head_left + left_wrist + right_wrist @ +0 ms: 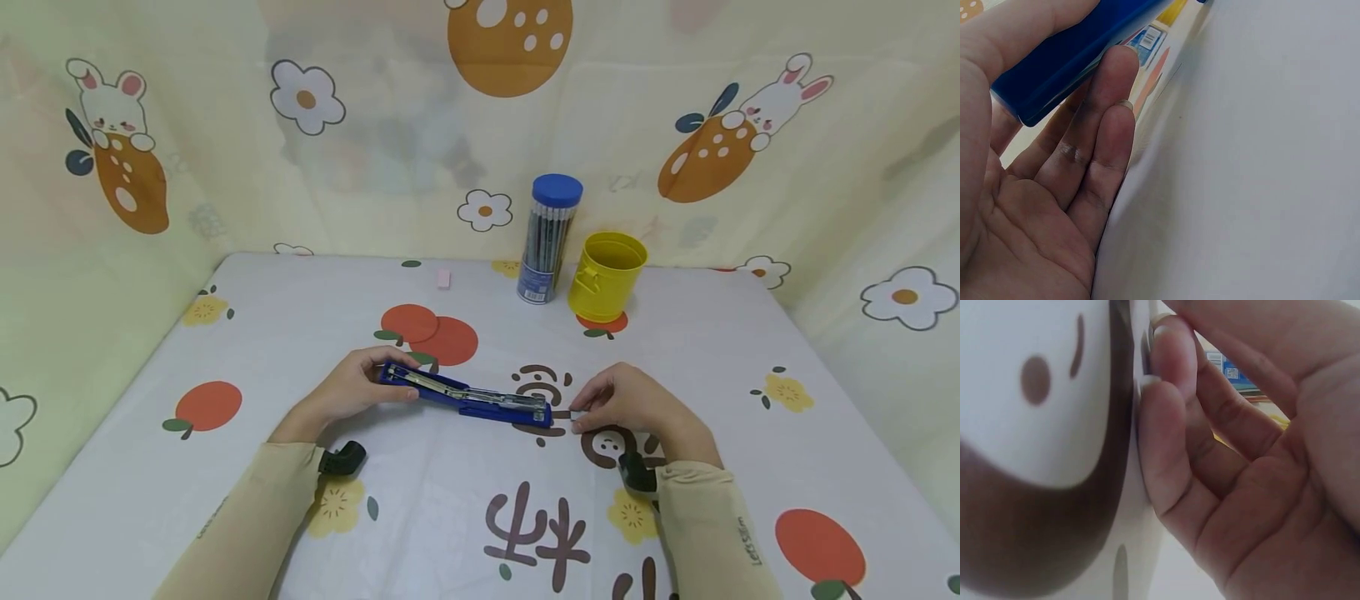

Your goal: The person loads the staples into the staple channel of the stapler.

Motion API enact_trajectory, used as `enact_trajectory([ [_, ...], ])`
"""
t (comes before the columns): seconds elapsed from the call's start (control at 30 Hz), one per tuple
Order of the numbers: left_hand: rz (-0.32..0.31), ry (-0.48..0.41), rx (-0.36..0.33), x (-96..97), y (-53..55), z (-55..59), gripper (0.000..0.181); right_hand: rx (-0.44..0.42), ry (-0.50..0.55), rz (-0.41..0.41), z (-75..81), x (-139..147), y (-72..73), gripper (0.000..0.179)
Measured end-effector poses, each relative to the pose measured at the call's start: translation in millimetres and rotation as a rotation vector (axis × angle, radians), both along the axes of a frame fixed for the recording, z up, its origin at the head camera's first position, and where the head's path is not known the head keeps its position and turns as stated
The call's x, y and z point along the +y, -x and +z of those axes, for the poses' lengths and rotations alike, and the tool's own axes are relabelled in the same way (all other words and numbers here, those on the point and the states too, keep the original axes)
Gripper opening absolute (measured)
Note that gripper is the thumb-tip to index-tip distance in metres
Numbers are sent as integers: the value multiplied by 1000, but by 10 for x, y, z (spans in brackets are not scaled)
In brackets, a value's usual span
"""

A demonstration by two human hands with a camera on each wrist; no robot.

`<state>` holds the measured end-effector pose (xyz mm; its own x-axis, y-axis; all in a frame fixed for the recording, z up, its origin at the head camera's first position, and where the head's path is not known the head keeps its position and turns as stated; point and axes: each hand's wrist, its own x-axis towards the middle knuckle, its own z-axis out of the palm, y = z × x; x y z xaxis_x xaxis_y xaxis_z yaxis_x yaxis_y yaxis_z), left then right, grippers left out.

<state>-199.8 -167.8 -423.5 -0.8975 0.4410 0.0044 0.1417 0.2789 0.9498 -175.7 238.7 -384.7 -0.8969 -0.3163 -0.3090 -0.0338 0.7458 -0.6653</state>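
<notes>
A blue stapler point(495, 404), opened out flat with its metal staple channel facing up, lies across the middle of the table. My left hand point(348, 387) grips its left end between thumb and fingers; in the left wrist view the blue body of the stapler shows above the curled lower fingers point(1113, 134). Just past the stapler's right end, my right hand point(633, 404) pinches a small greyish piece point(576, 414), too small to identify. In the right wrist view the fingers point(1166, 431) are bent close to the tablecloth and hide that piece.
Toward the back stand a clear tube of pencils point(546, 242) with a blue lid and a yellow bucket point(607, 279). A small pink block point(444, 279) lies at the back, left of the tube. Printed cloth point(420, 517) covers the table; patterned curtains surround it.
</notes>
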Motion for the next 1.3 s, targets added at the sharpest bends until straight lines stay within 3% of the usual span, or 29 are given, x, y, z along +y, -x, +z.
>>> enact_trajectory([
  [1.03,14,-7,-35,2,-1,3,46,11,50,-1,-2,7,-7,21],
  [1.3,19,-4,-32,9,-2,1,46,90,94,19,8,4,15,18],
])
